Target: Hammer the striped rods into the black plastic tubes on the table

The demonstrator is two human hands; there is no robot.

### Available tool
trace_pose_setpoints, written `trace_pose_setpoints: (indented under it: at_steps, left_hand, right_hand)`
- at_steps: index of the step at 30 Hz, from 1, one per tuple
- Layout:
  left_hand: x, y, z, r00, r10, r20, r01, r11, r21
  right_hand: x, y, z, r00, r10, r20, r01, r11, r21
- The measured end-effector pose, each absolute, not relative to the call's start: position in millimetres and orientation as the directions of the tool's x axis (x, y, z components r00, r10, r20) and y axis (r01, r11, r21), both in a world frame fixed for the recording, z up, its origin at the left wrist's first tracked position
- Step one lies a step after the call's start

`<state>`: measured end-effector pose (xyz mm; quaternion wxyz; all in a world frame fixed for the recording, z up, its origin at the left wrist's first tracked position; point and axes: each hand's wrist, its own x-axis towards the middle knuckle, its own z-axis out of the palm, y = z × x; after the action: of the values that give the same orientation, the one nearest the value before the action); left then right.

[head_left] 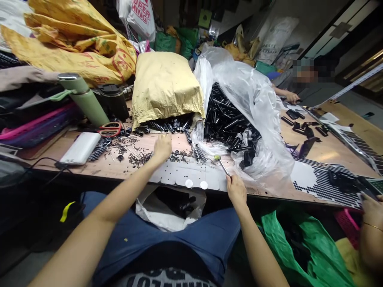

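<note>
My left hand (163, 146) is closed above the table, in front of a yellow sack (167, 85). What its fingers hold, if anything, is hidden. Around it lie scattered small black pieces (139, 157), and black-and-white checkered rods (176, 125) stick out from under the sack. At the table's front edge my right hand (237, 191) grips a thin metal tool (224, 165) with a round yellow-green end. Just beyond that tool, a clear plastic bag (254, 91) holds many black tubular parts (229, 119).
On the left stand a green flask (85, 99), a dark cup (113, 101), red-handled scissors (110, 129) and a white power bank (80, 148). A co-worker's hand (372, 211) is at the right edge, near a sheet of black dots (323, 179). A green bag (320, 247) hangs below.
</note>
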<state>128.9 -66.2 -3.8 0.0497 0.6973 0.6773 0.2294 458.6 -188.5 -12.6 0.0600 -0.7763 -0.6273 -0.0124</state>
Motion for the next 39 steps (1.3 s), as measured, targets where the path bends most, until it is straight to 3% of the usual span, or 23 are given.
trace_pose_setpoints:
  at_steps: [2,5,9,12,15,18,20,23,28,32,35,37,39]
  left_hand:
    - [97.5,-13.6,-2.9,-0.018,0.952,0.306,0.973,-0.054,0.226]
    - [63.3,35.1,-10.0,0.146,0.957,0.252,0.985,-0.165,0.054]
    - [50.0,48.7,-22.7,0.275,0.928,0.251,0.957,-0.290,0.024]
    - [62.6,33.8,-22.8,0.201,0.911,0.359,0.942,-0.281,0.186]
    - [91.7,3.0,-15.4,0.010,0.909,0.417,0.803,-0.256,0.539]
    - [125.5,-34.9,-7.1,-0.024,0.965,0.262,0.439,-0.225,0.870]
    - [142.2,-58.3,-3.2,0.020,0.993,0.116,0.138,-0.118,0.983]
    - [152.3,-86.2,-0.4,0.055,0.998,0.006,-0.094,-0.001,0.996]
    - [153.4,-116.9,0.0,0.108,0.994,-0.009,0.031,0.005,0.999]
    - [170.4,-130.6,11.3,0.079,0.977,0.199,0.263,-0.213,0.941]
    - [188.2,-133.9,22.9,0.163,0.912,0.377,0.344,-0.411,0.844]
    - [197.2,-134.7,26.1,0.291,0.903,0.317,0.279,-0.397,0.874]
    - [202.2,-136.4,25.5,0.317,0.938,0.137,0.187,-0.204,0.961]
  right_hand:
    - [462.1,-182.0,-20.0,0.145,0.973,0.181,0.989,-0.135,-0.068]
    - [459.0,-166.0,-21.6,0.048,0.959,0.278,0.994,-0.017,-0.112]
    - [445.6,-116.1,-9.8,-0.083,0.944,0.321,0.963,0.158,-0.218]
    - [426.6,-59.4,1.1,-0.094,0.938,0.332,0.962,0.172,-0.214]
    - [398.2,-3.3,8.8,-0.050,0.947,0.318,0.978,0.111,-0.176]
    - [371.4,36.0,13.6,0.089,0.960,0.264,0.969,-0.023,-0.244]
    - [362.5,47.9,15.9,0.166,0.955,0.245,0.953,-0.092,-0.287]
    - [369.1,41.3,18.0,0.199,0.948,0.249,0.940,-0.113,-0.321]
    - [415.8,-18.0,25.2,0.087,0.945,0.316,0.953,0.013,-0.302]
    - [443.7,-70.2,47.5,-0.085,0.914,0.396,0.921,0.224,-0.320]
    - [442.2,-96.7,70.6,-0.439,0.870,0.224,0.740,0.492,-0.459]
    - [430.5,-109.8,81.3,-0.628,0.767,0.134,0.580,0.576,-0.576]
    - [412.5,-121.9,83.9,-0.616,0.761,0.202,0.535,0.593,-0.602]
